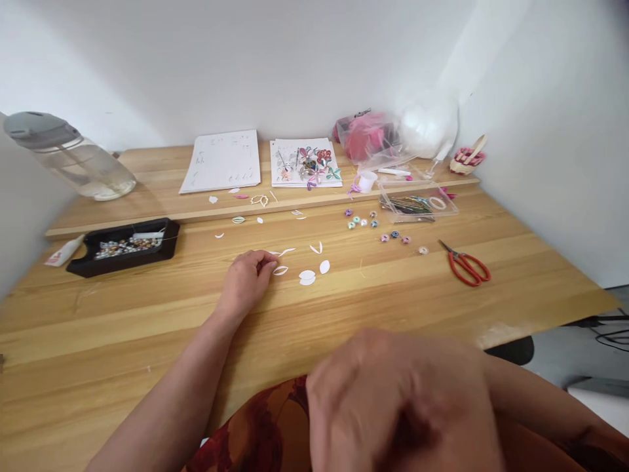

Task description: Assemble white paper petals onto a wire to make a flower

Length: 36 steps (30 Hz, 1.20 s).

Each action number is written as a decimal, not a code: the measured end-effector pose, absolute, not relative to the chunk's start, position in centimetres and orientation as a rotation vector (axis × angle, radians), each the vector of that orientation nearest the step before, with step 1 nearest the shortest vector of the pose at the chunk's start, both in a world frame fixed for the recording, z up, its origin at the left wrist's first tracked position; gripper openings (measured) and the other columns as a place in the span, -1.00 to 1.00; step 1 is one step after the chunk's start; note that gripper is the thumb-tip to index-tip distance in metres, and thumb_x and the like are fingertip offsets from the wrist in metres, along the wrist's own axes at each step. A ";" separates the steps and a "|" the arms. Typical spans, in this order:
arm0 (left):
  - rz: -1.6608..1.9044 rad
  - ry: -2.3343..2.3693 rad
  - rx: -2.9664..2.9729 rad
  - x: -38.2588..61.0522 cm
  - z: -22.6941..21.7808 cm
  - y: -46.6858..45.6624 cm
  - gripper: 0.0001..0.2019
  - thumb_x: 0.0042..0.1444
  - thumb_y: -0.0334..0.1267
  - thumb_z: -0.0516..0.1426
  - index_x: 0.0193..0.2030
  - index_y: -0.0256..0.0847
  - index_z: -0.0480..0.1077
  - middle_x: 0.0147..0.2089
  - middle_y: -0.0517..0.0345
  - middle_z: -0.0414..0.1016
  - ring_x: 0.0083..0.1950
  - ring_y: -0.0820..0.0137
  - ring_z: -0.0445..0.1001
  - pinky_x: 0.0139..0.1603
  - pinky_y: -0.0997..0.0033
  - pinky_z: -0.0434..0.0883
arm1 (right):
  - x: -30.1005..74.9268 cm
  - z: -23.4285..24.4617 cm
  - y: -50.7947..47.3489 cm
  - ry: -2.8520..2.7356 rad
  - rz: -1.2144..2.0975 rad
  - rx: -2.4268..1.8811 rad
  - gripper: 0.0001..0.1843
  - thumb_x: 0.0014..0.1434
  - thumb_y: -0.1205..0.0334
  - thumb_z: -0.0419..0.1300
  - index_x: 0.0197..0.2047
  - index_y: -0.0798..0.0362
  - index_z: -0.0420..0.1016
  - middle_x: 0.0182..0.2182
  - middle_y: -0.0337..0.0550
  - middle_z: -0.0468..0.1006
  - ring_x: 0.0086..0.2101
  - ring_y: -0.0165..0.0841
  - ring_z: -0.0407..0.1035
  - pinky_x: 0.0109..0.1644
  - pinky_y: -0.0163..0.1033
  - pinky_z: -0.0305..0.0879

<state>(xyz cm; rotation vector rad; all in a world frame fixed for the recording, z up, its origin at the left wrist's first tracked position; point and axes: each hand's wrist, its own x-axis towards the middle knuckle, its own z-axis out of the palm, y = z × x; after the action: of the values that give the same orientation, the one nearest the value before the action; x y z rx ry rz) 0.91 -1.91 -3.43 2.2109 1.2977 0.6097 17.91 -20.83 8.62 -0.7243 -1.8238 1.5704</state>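
My left hand point(249, 278) rests on the table with thumb and fingertips drawn together at a thin white paper cutout point(287, 252). Just beside the thumb lies a leaf-shaped white outline point(280, 270). To the right are solid white leaf shapes point(307, 277), two of them overlapping, a single white petal point(325, 267) and a V-shaped pair of slivers point(317, 248). My right hand point(393, 400) is raised close to the camera over my lap, blurred, its fingers curled in. Whatever it may hold is hidden.
Red-handled scissors point(469, 265) lie at the right. Small thread spools point(384, 238) are scattered before a clear plastic box point(417, 203). A black tray point(125, 249) of beads and a water bottle point(78, 160) stand left. Paper sheets point(223, 160) and beaded flowers point(314, 164) lie on the raised shelf.
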 end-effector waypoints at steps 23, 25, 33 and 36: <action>0.551 1.305 2.137 1.0 -3.3 -1.8 -0.74 0.02 -0.01 0.19 -0.26 -0.10 0.53 -0.28 0.13 0.55 -0.34 0.33 0.43 -0.26 0.34 0.35 | 27.1 0.0 -21.4 -1.922 0.181 -1.820 -0.70 0.23 0.35 0.13 0.00 -0.05 0.53 -0.15 -0.08 0.53 -0.09 -0.23 0.32 0.06 -0.04 0.27; 0.557 1.306 2.147 1.1 -3.2 -1.9 -0.75 0.03 -0.01 0.18 -0.27 -0.10 0.53 -0.30 0.13 0.55 -0.35 0.34 0.42 -0.27 0.34 0.35 | 28.8 0.3 -21.5 -1.858 0.068 -1.861 -0.68 0.23 0.33 0.13 0.03 -0.04 0.51 -0.12 -0.08 0.54 -0.06 -0.20 0.33 0.10 0.00 0.26; 0.772 1.348 2.093 1.3 -2.9 -2.5 -0.77 0.11 -0.04 0.14 -0.25 -0.12 0.50 -0.27 0.15 0.53 -0.36 0.39 0.40 -0.25 0.35 0.36 | 38.0 -1.3 -21.6 -1.530 -0.261 -2.341 -0.64 0.22 0.26 0.08 0.05 0.07 0.50 -0.10 0.06 0.54 -0.08 -0.07 0.35 0.02 0.02 0.28; 0.930 1.293 2.122 1.5 -2.6 -2.9 -0.80 0.13 -0.09 0.14 -0.27 -0.14 0.50 -0.25 0.15 0.52 -0.29 0.38 0.40 -0.18 0.35 0.37 | 39.1 -2.2 -21.3 -1.563 -0.208 -2.340 -0.67 0.24 0.27 0.05 0.00 0.07 0.53 -0.15 0.03 0.57 -0.13 -0.12 0.37 0.03 0.00 0.27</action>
<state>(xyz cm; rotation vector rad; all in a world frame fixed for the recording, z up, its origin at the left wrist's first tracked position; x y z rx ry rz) 1.47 -2.86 -2.64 2.1223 1.2933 0.9304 39.09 -21.30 -2.15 -2.3399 -1.5635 -0.2076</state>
